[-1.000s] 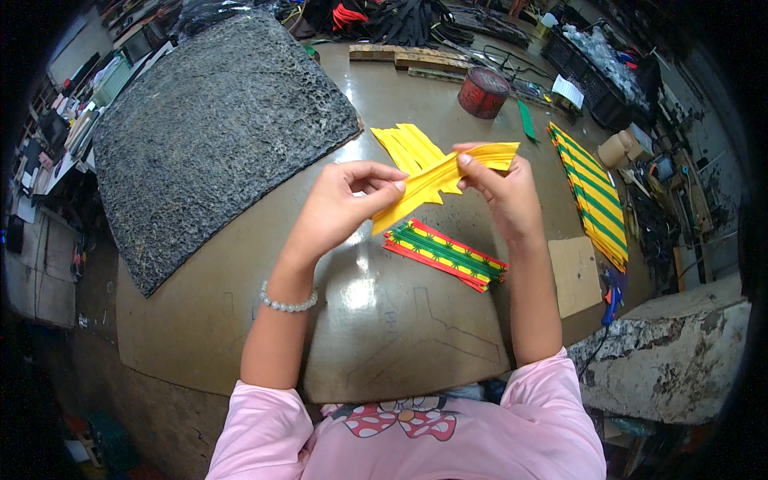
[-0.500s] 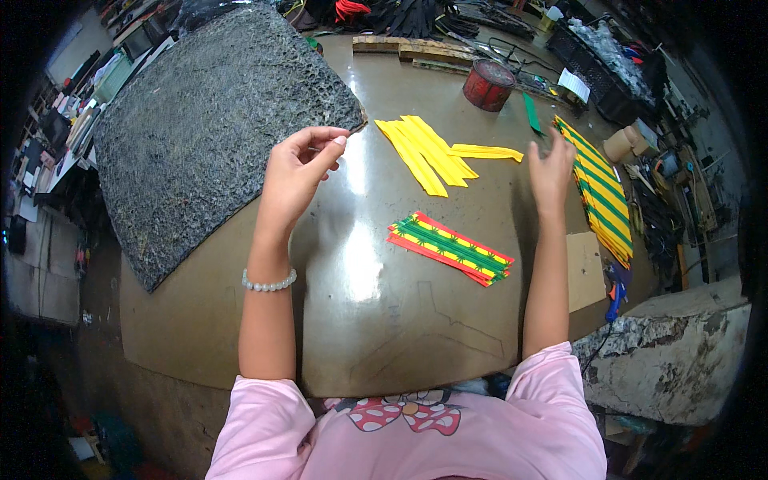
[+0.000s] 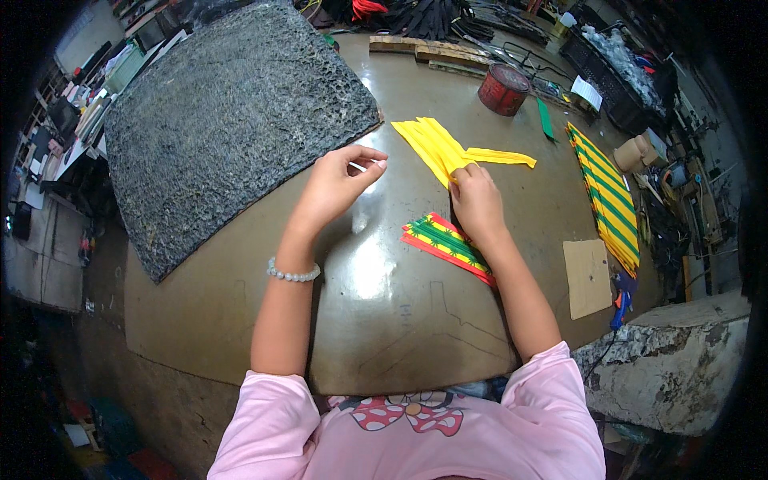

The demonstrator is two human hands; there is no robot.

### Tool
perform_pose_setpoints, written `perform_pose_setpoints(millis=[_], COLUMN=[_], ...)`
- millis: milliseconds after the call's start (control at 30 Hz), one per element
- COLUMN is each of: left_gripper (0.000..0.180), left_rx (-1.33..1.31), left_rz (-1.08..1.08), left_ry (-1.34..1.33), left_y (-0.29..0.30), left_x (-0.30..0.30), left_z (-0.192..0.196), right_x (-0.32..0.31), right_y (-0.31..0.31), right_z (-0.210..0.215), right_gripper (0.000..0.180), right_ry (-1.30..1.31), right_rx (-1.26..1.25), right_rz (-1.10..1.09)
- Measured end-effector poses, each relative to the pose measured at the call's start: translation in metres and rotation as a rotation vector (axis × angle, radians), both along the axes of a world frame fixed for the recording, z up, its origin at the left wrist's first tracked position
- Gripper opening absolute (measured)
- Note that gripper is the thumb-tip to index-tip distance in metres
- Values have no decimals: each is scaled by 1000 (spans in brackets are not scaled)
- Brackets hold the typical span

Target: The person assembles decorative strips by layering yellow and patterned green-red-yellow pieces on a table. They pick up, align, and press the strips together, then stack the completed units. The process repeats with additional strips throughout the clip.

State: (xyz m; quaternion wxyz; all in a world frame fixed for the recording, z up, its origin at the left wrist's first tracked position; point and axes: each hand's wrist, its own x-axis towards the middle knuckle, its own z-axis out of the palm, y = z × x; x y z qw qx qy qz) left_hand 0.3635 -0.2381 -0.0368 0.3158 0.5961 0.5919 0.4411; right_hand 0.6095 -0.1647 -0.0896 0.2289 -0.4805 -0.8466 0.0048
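My left hand (image 3: pixel 344 180), with a beaded bracelet (image 3: pixel 294 272) on its wrist, hovers near the corner of the dark rough slab. Its thumb and fingertips are pinched together; whether something small is between them I cannot make out. My right hand (image 3: pixel 478 200) has its fingers closed on the lower end of the yellow strips (image 3: pixel 432 148), which lie fanned on the table. One yellow strip (image 3: pixel 502 156) points off to the right. Just below, partly covered by my right hand and forearm, lies a bundle of red, yellow and green patterned strips (image 3: pixel 444 244).
The dark rough slab (image 3: pixel 240 120) covers the left of the brown table (image 3: pixel 376 336). Right of centre stand a red tin (image 3: pixel 504 90) and a green strip (image 3: pixel 546 120). Farther right are striped yellow-green strips (image 3: pixel 604 200), brown cardboard (image 3: pixel 586 278) and a blue glue gun (image 3: pixel 622 302).
My right hand has come from near the green strip, left and toward me, onto the yellow strips. My left hand has shifted slightly right and nearer, still pinched.
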Motion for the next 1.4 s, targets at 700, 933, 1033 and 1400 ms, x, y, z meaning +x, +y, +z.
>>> perform_pose_setpoints(millis=[700, 933, 1033, 1400], left_gripper=[28, 31, 40, 62], left_rx=[125, 356, 556, 16], left_rz=[-243, -255, -212, -191], left_ry=[-54, 590, 751, 877], left_y=[7, 34, 61, 52], left_x=[64, 81, 90, 99], left_z=[-57, -63, -65, -76], right_x=[16, 11, 13, 37], right_y=[17, 12, 13, 2], right_z=[28, 31, 36, 97], right_gripper=[20, 20, 17, 20], right_ry=[798, 884, 1038, 1291], right_rx=[-992, -1037, -1042, -1096], right_rz=[360, 418, 302, 450])
